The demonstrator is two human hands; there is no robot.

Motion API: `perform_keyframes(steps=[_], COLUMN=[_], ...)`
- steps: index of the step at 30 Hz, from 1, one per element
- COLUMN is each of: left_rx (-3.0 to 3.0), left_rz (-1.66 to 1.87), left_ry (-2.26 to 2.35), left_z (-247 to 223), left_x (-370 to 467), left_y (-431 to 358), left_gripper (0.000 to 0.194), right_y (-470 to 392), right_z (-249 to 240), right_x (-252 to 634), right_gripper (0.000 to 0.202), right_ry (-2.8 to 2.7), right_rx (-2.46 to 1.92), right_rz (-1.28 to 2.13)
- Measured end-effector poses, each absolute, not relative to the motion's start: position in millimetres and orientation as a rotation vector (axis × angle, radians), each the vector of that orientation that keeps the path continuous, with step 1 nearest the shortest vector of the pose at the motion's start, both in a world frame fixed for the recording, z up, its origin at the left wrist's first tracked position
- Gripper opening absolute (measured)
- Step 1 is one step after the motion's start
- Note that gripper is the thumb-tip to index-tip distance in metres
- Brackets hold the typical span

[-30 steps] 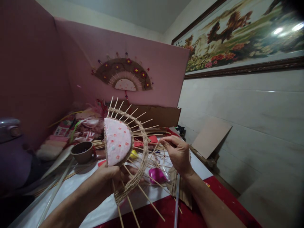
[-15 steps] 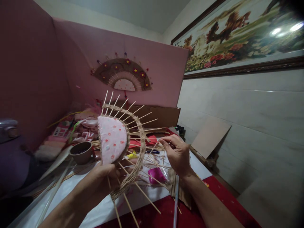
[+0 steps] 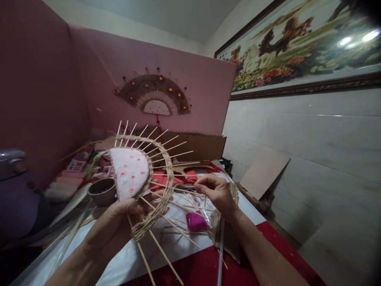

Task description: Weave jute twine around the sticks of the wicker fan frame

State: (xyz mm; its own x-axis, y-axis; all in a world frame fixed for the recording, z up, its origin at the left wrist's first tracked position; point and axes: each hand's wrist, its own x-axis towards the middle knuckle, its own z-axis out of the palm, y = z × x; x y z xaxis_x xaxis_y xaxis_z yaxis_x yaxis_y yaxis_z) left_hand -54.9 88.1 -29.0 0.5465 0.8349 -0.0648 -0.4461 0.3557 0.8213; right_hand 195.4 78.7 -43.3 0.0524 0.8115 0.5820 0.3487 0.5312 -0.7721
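Gripping the half-round fan frame [image 3: 150, 171] above the table [image 3: 125, 264] in our left hand [image 3: 126, 214], we judge it light, its thin sticks [image 3: 166, 257] snappable, the spotted panel [image 3: 131, 169] safest to hold; our right hand [image 3: 216, 195] pinches narrow, on what we cannot tell.

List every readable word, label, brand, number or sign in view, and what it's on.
None is clear enough to quote.
Pink-and-white printed package, left: marks look like characters, too small and blurred.
Framed picture, right wall: tiny dark marks near its upper left corner, too small to read.
Woven piece in the left hand: no lettering visible.
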Motion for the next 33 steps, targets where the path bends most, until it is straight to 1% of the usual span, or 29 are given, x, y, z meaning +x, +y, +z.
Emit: perform_keyframes(steps=[2,5,13,19,22,26,30,33], left_rx=[0.853,0.852,0.808,0.870,0.871,0.853,0.899,0.898], left_rz=[0.873,0.884,0.857,0.709,0.674,0.660,0.655,0.667], left_ry=[0.529,0.527,0.400,0.330,0.334,0.301,0.298,0.246], left_z=[-27.9,-25.6,-26.7,-35.5,-37.3,-36.2,-36.7,-40.2], left_x=[-55.4,-55.0,-55.1,-51.6,-47.5,-42.2,-40.3,-41.8], left_y=[86.6,85.0,84.6,79.9,76.0,70.6,69.1,71.0], left_gripper=[0.037,0.037,0.044,0.048,0.050,0.048,0.044,0.048], right_y=[82.1,85.6,89.8,92.7,95.0,95.5,94.8,94.7], right_z=[-42.3,-42.2,-54.1,-65.0,-69.3,-70.8,-71.7,-73.6], right_x=[198.1,199.1,184.7,176.7,175.7,175.0,172.3,171.4], right_gripper=[0.016,0.021,0.026,0.025,0.022,0.015,0.015,0.016], right_ry=[-1.430,-1.357,-1.357,-1.354,-1.357,-1.386,-1.343,-1.369], right_rx=[-1.016,-1.040,-1.056,-1.054,-1.053,-1.050,-1.040,-1.012], right_rz=[0.765,0.944,0.964,0.987,0.975,0.902,0.865,0.884])
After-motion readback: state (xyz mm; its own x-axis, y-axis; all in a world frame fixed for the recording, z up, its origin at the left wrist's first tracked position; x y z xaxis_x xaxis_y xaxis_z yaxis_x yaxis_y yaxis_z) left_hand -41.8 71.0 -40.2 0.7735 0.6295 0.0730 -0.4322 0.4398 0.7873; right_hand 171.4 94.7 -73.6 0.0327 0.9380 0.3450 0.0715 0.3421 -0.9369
